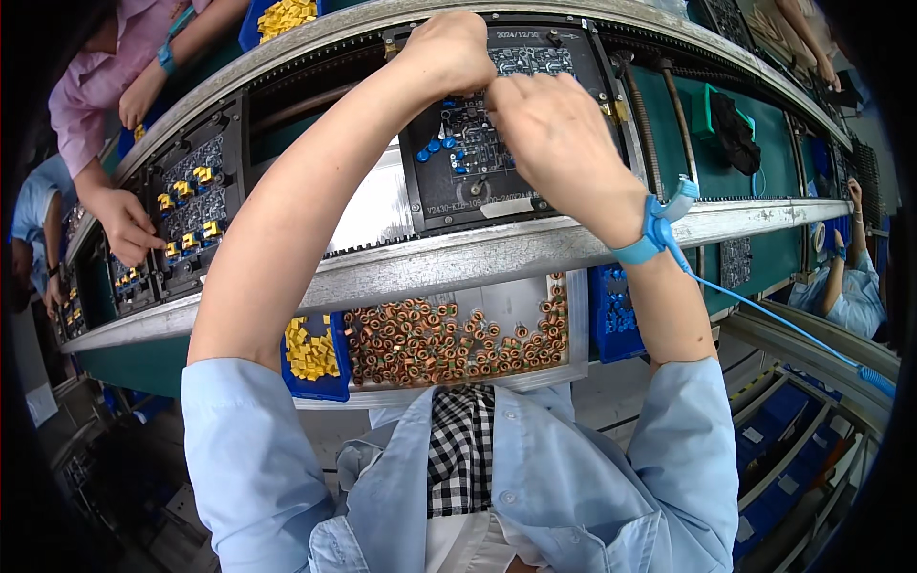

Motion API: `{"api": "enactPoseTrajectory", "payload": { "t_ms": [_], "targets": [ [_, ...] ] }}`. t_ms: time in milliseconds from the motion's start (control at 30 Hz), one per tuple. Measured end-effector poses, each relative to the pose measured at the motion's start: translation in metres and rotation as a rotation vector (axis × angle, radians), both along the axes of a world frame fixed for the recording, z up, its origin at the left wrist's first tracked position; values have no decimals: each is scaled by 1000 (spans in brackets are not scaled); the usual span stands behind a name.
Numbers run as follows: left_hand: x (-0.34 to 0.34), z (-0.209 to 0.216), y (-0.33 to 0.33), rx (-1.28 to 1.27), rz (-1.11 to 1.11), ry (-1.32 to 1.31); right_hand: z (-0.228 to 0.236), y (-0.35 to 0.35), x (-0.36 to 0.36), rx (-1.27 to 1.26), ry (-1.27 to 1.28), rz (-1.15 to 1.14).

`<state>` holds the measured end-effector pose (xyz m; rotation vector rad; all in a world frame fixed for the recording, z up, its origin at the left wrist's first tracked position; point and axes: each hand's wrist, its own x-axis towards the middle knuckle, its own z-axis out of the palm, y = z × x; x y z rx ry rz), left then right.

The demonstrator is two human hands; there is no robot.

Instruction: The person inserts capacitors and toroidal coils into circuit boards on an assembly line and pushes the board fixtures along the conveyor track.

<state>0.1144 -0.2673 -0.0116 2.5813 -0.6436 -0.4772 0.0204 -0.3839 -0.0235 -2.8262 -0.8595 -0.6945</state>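
Observation:
A black carrier tray (435,205) on the rail line in front of me holds circuit boards (468,143) with small parts on them. Over its far left side is my left hand (449,53), closed with the fingers curled down and away. My right hand (559,129) is closed just right of it, knuckles up and fingertips bent toward the board. Whatever either hand pinches is hidden. Several blue disc-shaped components (435,145) stand on the board below my hands. A blue wrist strap (645,244) with a coiled cord circles my right wrist.
Nearer me, a clear-walled tray (497,298) holds copper-wound ring coils (430,334). Blue bins with yellow parts (310,353) and blue parts (616,310) flank it. A metal rail (458,253) crosses before me. At left, a co-worker's hand (124,224) touches another carrier (191,210).

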Motion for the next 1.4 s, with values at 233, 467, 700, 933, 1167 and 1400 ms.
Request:
{"api": "enactPoseTrajectory", "payload": {
  "t_ms": [233,467,700,933,1167,1400],
  "targets": [
    [8,1,4,-91,57,316,18,-35,9,248,287,-170],
    [8,-1,2,-58,75,311,14,-45,36,335,570,-399],
    [6,5,-1,23,-32,252,18,-35,65,311,893,-531],
    [11,-10,13,-187,-80,285,7,-35,73,279,934,-560],
    [7,-15,25,-258,-238,-2,11,-28,75,223,949,-617],
    [-3,-29,32,-375,-236,-113,13,-19,77,235,915,-645]
  ]
}}
